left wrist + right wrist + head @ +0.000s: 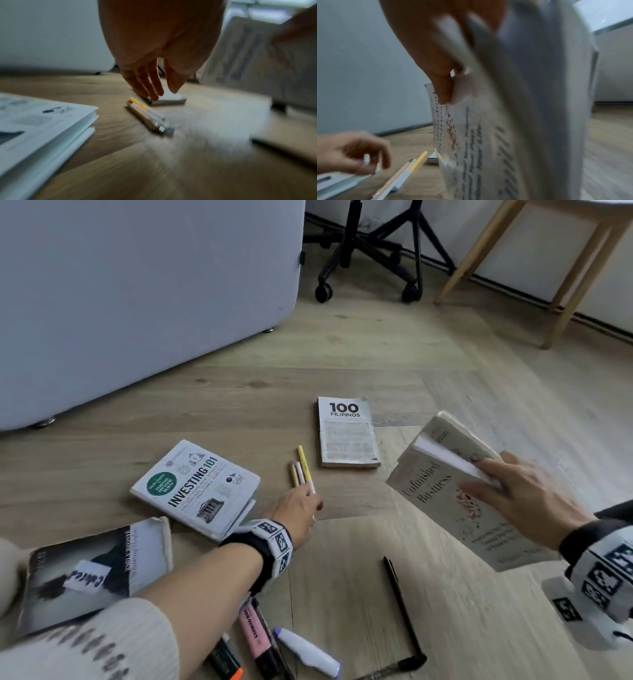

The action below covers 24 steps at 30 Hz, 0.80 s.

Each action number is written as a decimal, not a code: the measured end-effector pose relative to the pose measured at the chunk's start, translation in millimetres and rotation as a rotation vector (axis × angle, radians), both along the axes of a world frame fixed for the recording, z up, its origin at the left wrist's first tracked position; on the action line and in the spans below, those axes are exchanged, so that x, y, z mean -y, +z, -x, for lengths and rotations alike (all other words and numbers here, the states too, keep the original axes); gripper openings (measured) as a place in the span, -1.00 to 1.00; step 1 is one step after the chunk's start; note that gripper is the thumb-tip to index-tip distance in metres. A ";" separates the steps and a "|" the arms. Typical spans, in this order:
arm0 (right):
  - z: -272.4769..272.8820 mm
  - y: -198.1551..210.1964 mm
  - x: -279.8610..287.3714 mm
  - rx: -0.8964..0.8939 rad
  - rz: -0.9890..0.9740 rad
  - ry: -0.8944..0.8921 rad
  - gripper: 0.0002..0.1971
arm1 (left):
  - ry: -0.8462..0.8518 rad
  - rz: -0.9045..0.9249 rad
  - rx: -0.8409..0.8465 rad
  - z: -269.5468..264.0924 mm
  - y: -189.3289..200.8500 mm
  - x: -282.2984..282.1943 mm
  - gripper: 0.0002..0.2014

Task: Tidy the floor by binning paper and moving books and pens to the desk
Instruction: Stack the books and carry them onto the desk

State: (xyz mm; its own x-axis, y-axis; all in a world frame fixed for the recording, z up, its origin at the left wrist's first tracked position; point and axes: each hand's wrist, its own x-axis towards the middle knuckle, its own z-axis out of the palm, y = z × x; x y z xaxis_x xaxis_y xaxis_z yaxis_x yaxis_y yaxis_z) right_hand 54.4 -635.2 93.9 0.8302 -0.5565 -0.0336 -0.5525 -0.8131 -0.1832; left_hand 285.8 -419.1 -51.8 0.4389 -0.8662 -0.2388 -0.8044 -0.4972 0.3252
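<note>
Floor (428,364), wood laminate; items logged as found.

- Right hand (524,498): clamped on a pale paperback, "Unfinished Business" (442,491), held tilted above the floor, thumb on the cover, fingers over the page edge. Pages gape at the top corner.
- Left hand (294,508): low over the floor, fingers extended and apart, holding nothing; fingertips at the near end of 3 pens (301,470) lying side by side, 1 yellow. Actual contact cannot be told from the blurred views.
- Books on the floor, 3: "Investing 101" (195,487) beside the left wrist; "100 Filipinos" (347,433) just beyond the pens; a dark-covered book (92,570) under the left forearm.
- Loose pens, near edge: black pen (402,607), pink highlighter (255,633), white-and-purple marker (305,652), orange-tipped marker (226,659).
- Counter: only wooden legs (579,278) show, well apart. No paper or bin in view.

Risks, as judged:
- One-handed hold on a slack paperback may let it fan open or slip.
- Gathering 3 round pens at 1 end may scatter or roll them.
- The forearm may drag the dark book.
</note>
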 end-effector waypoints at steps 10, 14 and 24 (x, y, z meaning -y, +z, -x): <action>0.3 -85.6 0.5 -0.056 0.036 0.037 0.03 | -0.115 -0.011 0.071 -4.6 -25.1 17.5 -0.83; -11.3 -74.5 17.9 -0.193 -0.036 -0.101 -0.54 | -0.076 -0.052 0.092 -7.3 -8.5 19.8 -0.85; -45.6 -72.7 -6.7 0.101 -0.597 -0.368 -0.56 | 0.134 0.131 0.153 -21.9 56.2 -13.7 -0.91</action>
State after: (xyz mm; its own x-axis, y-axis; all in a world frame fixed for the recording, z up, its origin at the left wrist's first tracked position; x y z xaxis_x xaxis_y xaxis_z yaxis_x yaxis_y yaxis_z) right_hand 100.0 -628.5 21.2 0.6070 -0.7118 -0.3534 -0.7289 -0.3215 -0.6044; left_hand 307.7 -405.4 4.4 0.5744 -0.8170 -0.0501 -0.7789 -0.5643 0.2736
